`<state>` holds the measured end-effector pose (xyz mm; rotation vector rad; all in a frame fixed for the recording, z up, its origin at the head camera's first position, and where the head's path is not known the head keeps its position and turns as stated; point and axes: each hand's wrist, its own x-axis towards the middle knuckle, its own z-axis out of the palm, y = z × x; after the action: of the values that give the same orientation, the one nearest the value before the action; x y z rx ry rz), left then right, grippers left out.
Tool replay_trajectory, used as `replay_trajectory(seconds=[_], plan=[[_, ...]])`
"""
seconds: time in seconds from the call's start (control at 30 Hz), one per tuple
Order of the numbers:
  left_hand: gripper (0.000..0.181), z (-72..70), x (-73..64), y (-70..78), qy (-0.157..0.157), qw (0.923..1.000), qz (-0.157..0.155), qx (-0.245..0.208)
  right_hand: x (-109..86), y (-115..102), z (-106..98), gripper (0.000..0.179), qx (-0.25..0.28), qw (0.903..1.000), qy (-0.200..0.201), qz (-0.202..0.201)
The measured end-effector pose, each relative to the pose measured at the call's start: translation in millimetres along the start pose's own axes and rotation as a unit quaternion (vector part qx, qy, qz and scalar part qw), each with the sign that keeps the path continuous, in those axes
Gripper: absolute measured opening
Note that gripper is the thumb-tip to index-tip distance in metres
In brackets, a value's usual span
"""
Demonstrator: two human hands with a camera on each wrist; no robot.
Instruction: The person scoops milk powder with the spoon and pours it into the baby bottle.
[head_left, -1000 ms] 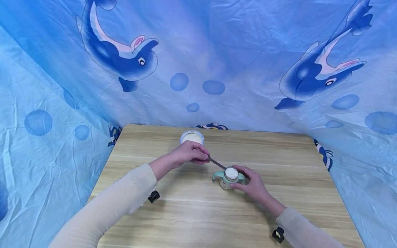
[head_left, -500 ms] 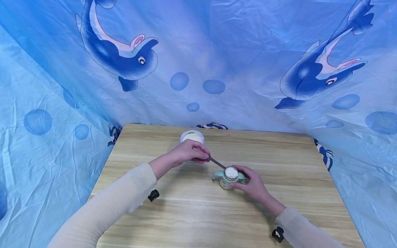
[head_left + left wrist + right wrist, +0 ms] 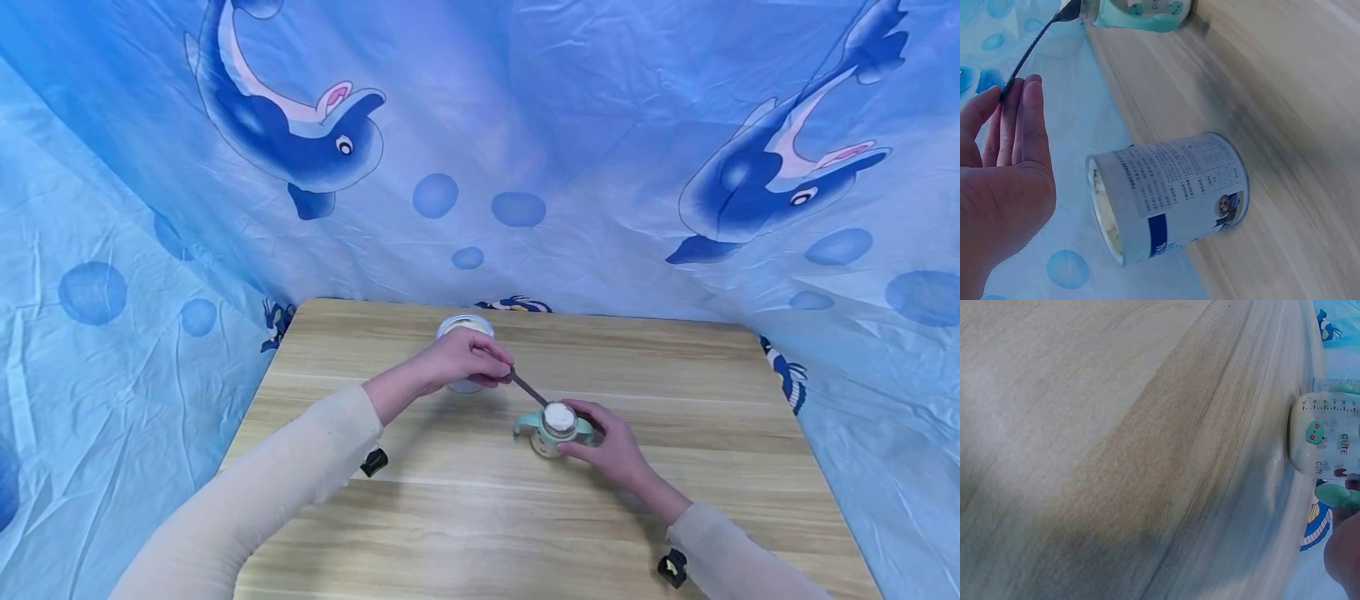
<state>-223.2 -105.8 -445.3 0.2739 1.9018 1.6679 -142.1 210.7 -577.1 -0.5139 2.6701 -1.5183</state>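
My left hand (image 3: 467, 358) pinches the end of a dark, long-handled spoon (image 3: 529, 387) between thumb and fingertips. The spoon slants down to the mouth of a baby bottle (image 3: 546, 446), where white powder (image 3: 558, 415) sits heaped at the opening. Green side handles (image 3: 1141, 20) and printed measuring marks show on the bottle, which stands upright on the table. Round its right side, my right hand (image 3: 606, 442) grips the bottle by the collar. Behind my left hand stands a tin of milk powder (image 3: 1169, 197), its top off and pale powder inside; the hand partly covers it in the head view.
A wood-grain table (image 3: 450, 517) carries everything. Blue curtains (image 3: 585, 100) printed with dolphins hang behind it and at both sides. A small black camera (image 3: 373, 462) is worn at my left wrist, another black camera (image 3: 672, 567) at my right.
My left hand has shifted slightly up and to the right, and the spoon handle stands steeper with its tip still at the bottle mouth. The right hand and bottle have stayed in place.
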Motion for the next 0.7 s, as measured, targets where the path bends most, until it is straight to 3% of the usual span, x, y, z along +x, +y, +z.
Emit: replay_trajectory(seconds=[0.37, 0.7], plan=[[0.020, 0.9, -1.6, 14.6, -0.011, 0.9986, 0.015, 0.049, 0.6, 0, 0, 0.075, -0.002, 1.0000, 0.003, -0.003], [0.018, 4.2, 3.5, 16.9, -0.017, 0.9969, 0.031, 0.070, 1.2, -1, -1, 0.075, -0.005, 1.0000, 0.003, -0.001]])
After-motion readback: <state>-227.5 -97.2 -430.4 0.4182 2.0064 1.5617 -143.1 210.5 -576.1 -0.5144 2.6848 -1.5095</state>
